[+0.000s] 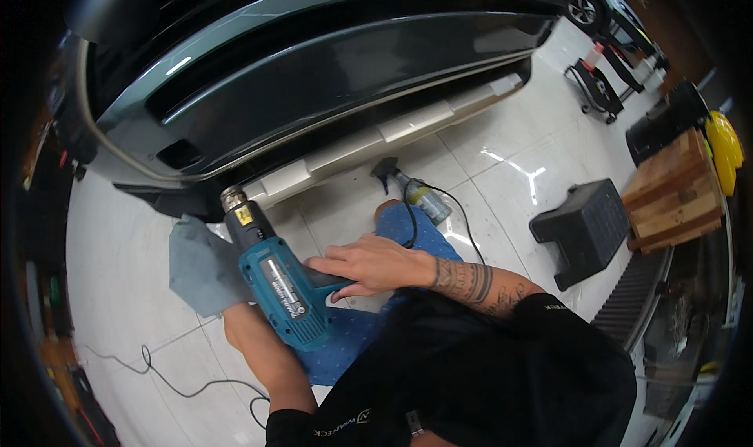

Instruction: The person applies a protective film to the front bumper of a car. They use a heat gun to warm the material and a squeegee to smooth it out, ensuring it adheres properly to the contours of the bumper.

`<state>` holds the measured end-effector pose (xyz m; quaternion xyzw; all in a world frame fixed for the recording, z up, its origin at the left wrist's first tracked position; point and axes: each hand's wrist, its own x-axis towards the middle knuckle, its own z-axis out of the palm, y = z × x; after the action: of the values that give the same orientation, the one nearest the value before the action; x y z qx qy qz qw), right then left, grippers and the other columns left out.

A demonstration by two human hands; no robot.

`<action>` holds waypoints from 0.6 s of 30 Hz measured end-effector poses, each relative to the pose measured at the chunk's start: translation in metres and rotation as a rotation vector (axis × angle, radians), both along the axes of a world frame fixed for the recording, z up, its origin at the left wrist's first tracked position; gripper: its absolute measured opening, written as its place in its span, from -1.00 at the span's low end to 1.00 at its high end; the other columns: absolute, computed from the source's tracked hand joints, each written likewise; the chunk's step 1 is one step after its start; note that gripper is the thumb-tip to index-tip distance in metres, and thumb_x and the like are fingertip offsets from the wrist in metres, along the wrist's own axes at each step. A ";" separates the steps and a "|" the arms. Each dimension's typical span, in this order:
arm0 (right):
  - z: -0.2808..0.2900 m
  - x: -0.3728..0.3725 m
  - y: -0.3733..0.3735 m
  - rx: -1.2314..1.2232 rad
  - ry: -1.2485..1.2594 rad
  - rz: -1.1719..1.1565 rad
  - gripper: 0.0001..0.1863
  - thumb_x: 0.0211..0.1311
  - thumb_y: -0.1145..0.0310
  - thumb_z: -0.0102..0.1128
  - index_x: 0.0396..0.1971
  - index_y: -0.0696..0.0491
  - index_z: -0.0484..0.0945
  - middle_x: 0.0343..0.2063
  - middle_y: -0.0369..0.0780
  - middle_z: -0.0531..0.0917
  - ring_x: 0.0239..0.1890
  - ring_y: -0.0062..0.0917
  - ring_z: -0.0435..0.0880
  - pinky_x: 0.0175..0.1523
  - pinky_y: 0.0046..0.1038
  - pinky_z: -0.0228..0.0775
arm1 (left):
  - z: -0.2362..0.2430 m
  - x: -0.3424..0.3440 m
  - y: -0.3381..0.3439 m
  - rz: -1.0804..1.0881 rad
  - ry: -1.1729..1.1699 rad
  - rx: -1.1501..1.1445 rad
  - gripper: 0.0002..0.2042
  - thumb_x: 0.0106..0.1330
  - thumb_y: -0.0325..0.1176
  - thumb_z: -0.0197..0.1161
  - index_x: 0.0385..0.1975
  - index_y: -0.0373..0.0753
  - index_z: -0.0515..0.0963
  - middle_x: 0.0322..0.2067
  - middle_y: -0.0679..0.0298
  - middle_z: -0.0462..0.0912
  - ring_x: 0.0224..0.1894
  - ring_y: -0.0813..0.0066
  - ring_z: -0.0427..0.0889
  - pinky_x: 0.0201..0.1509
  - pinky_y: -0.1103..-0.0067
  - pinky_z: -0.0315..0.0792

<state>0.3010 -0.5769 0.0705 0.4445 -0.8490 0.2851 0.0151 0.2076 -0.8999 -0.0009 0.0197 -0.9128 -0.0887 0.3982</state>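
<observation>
My right hand (pixel 365 265) is wrapped round the handle of a teal and black heat gun (pixel 286 286). The gun's metal nozzle (pixel 233 198) points up and left, close to the lower left corner of a dark car bumper (pixel 345 78). Grey-blue fabric (pixel 200 263), a glove or a cloth, covers my left hand (pixel 212 278), hiding its fingers. That hand is left of the gun, just below the bumper corner. A light beige lower trim strip (pixel 392 129) runs under the bumper. The gun's black cord (pixel 459 200) loops to the right.
A spray bottle (pixel 427 200) stands on the tiled floor (pixel 502 165) beside my knee. To the right are a black step stool (pixel 584 223), a wooden box (pixel 674 192) and a small wheeled cart (pixel 596 86). Another cable (pixel 196 388) trails over the floor at lower left.
</observation>
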 end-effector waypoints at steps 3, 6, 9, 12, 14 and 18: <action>-0.001 -0.001 0.006 -0.017 -0.006 -0.028 -0.34 0.04 0.02 0.27 0.09 0.03 0.27 -0.39 -0.14 0.53 -0.42 -0.17 0.61 -0.39 -0.23 0.41 | 0.001 0.003 0.004 0.021 -0.002 -0.048 -0.68 0.30 -0.24 0.02 0.00 -0.21 0.43 -0.02 0.18 0.51 0.02 0.26 0.49 0.06 0.46 0.38; -0.005 0.000 0.018 -0.058 0.001 -0.060 -0.34 0.02 0.02 0.28 0.07 0.03 0.29 -0.40 -0.14 0.53 -0.41 -0.15 0.61 -0.38 -0.22 0.41 | 0.002 0.005 0.009 0.034 0.004 -0.098 -0.69 0.30 -0.24 0.02 -0.02 -0.21 0.45 -0.03 0.18 0.53 0.01 0.26 0.51 0.04 0.45 0.41; -0.011 0.004 0.042 -0.054 0.029 -0.113 -0.32 0.05 0.01 0.25 0.12 0.04 0.28 -0.38 -0.15 0.50 -0.44 -0.20 0.59 -0.40 -0.26 0.40 | 0.000 0.005 0.017 0.056 -0.003 -0.141 -0.69 0.29 -0.24 0.02 -0.04 -0.20 0.48 -0.05 0.18 0.56 -0.01 0.25 0.53 0.02 0.44 0.43; -0.013 0.005 0.061 -0.084 0.074 -0.160 -0.31 0.07 0.01 0.25 0.14 0.05 0.28 -0.36 -0.15 0.50 -0.44 -0.21 0.59 -0.40 -0.29 0.40 | 0.003 0.002 0.018 0.093 -0.014 -0.176 -0.69 0.29 -0.23 0.02 -0.06 -0.20 0.50 -0.07 0.18 0.58 -0.03 0.24 0.55 0.00 0.44 0.46; -0.014 0.005 0.076 -0.090 0.081 -0.202 -0.31 0.07 0.01 0.26 0.14 0.05 0.29 -0.34 -0.15 0.52 -0.43 -0.22 0.60 -0.39 -0.30 0.41 | 0.005 -0.001 0.017 0.146 -0.089 -0.217 -0.70 0.28 -0.23 0.02 -0.07 -0.20 0.51 -0.08 0.18 0.59 -0.04 0.24 0.57 -0.01 0.43 0.47; -0.026 0.006 0.119 -0.062 0.066 -0.300 -0.30 0.07 0.00 0.27 0.15 0.07 0.30 -0.29 -0.12 0.55 -0.41 -0.22 0.61 -0.36 -0.32 0.44 | 0.012 -0.001 0.037 0.263 -0.374 -0.327 -0.63 0.27 -0.22 0.01 0.05 -0.18 0.47 0.05 0.20 0.53 0.10 0.30 0.48 0.16 0.47 0.38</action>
<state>0.3066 -0.4576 0.0444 0.3210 -0.8958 0.2909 0.0993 0.2063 -0.8629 0.0114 0.0895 -0.9622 0.1175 0.2288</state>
